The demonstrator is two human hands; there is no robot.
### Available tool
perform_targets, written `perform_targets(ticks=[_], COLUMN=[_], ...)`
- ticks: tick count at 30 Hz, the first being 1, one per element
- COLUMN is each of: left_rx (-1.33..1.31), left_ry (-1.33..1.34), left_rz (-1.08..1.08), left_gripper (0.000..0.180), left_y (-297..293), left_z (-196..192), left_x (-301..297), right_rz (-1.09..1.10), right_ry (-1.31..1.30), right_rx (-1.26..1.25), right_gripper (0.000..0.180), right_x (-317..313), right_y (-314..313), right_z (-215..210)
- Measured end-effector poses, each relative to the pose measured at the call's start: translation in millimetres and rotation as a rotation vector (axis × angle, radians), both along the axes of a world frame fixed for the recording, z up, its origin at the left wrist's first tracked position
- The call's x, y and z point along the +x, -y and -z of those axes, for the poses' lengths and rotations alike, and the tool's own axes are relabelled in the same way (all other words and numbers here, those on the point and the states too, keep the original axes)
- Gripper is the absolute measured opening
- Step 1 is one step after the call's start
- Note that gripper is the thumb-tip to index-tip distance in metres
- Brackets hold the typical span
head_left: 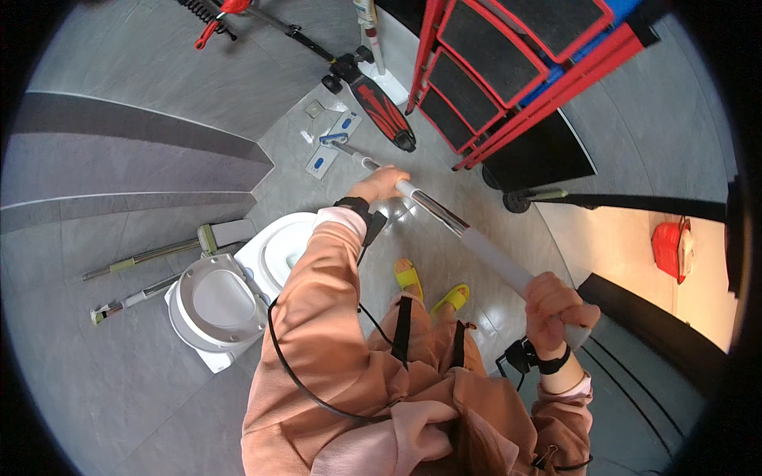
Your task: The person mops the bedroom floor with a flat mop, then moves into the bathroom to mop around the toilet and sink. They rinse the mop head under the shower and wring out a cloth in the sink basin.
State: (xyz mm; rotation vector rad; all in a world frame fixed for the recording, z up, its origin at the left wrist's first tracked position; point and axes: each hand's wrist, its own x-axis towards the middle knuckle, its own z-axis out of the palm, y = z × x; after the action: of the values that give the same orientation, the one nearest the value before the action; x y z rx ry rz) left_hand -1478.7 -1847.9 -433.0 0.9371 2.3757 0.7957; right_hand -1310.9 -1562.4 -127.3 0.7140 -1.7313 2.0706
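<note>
One mop, two hands around its pole

We count one mop [435, 208], slanting across the scene from the near right to the far middle. Our left hand [379, 184] is closed around the pole farther along, and our right hand [559, 309] grips its thick pale sleeve at the near right. One mop head [321, 162], with two white panels and a blue joint, is on the floor [309, 190], just beside one scooter [381, 111].

We count two yellow slippers [407, 278], one on each foot, and two poles with green fittings, the farther pole [163, 258] and the nearer pole [135, 302], along the left side. One red stepladder [492, 55] with black treads stands at the far right.

As for containers, one round, grey-rimmed vessel [224, 305] sits at the left, touching a white fixture [290, 238]. Its inside looks pale; we cannot tell whether it holds anything. One red object [671, 250], its kind unclear, shows at the right.
</note>
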Motion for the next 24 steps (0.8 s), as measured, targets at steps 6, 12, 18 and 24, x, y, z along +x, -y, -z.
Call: perform_targets(ticks=[6,12,18,24], left_rx=[-0.148,0.347,0.270,0.261], left_ry=[-0.227,-0.388,-0.153,-0.067], left_rz=[-0.377,-0.673,-0.324,-0.550], left_gripper=[0.020,0.021,0.025,0.023], left_y=[68,68,23,39], left_z=[26,-11,-85,-65], left_x=[-37,-10,7,7], right_rz=[-0.129,-0.272,0.018,-0.052], right_ry=[-0.051,-0.066,-0.178,0.020], right_rx=[0.248,0.163,0.165,0.087], right_gripper=[0.023,0.042,0.033,0.036], right_x=[-43,-65,-105,-204], right_y=[67,64,5,15], right_z=[31,-22,-105,-66])
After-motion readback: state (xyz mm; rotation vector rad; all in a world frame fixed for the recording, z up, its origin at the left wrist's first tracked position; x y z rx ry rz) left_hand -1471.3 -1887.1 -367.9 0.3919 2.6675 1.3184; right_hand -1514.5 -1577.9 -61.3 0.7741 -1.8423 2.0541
